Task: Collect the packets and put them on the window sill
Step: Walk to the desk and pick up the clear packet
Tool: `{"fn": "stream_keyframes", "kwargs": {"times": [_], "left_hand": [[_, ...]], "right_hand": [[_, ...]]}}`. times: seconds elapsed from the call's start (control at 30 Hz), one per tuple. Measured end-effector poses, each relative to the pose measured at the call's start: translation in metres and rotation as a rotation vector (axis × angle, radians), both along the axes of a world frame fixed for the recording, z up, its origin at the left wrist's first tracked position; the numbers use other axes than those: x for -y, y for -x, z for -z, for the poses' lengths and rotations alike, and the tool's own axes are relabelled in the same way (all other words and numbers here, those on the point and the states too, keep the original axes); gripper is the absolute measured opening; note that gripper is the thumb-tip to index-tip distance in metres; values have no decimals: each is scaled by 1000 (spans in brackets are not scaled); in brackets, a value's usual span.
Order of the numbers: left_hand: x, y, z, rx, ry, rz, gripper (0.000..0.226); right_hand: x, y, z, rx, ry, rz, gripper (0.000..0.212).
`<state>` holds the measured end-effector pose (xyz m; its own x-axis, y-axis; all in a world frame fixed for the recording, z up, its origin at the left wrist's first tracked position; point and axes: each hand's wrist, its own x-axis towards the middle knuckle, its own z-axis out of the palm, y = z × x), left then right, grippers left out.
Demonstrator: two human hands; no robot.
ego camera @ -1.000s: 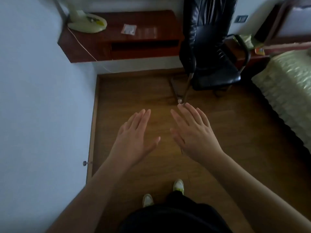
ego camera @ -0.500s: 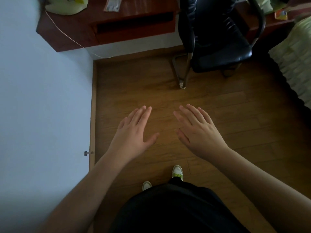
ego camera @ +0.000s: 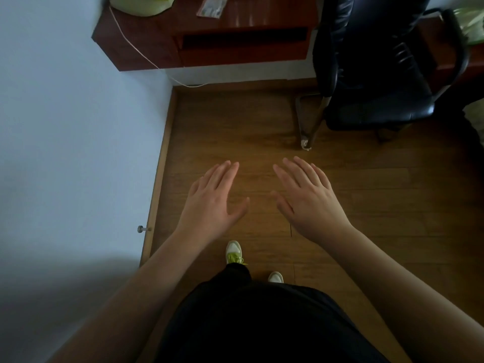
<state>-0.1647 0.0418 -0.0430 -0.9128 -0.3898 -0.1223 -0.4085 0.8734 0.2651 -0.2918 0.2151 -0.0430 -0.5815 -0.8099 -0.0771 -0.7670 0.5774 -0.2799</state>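
Head view:
Packet (ego camera: 212, 6): flat on the dark red desk (ego camera: 235, 40) at the top edge of frame, partly cut off, long axis running roughly left-right.
Left hand (ego camera: 212, 203): spread flat, palm down over the wooden floor (ego camera: 366, 205), holding nothing.
Right hand (ego camera: 306, 197): likewise spread and empty, just beside the left.
Key relation: packet well ahead of both hands, up and slightly left; left hand probably nearer.
Obstacle: black chair (ego camera: 379, 82) to the right of the desk, off the direct line.
Window sill: not in view.

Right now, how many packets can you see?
1: a clear packet lying flat on the dark wooden desk, near the frame's top edge. Others may lie beyond the view.
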Motion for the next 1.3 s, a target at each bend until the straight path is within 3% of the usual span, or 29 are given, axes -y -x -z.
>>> {"fn": "stream_keyframes", "kwargs": {"times": [0.13,0.67,1.0,1.3], "left_hand": [[27,10,14,14,-136,-66,76],[205,73,26,14,-203,-41,74],[231,158,28,-27,-211,-3,74],[259,268,29,20,-84,-22,75]], "right_hand": [[34,17,3,-6,-6,-28,62],[196,89,-6,62,-99,62,67],[227,170,1,132,-92,103,66],[263,277,12,234,-50,24,70]]}}
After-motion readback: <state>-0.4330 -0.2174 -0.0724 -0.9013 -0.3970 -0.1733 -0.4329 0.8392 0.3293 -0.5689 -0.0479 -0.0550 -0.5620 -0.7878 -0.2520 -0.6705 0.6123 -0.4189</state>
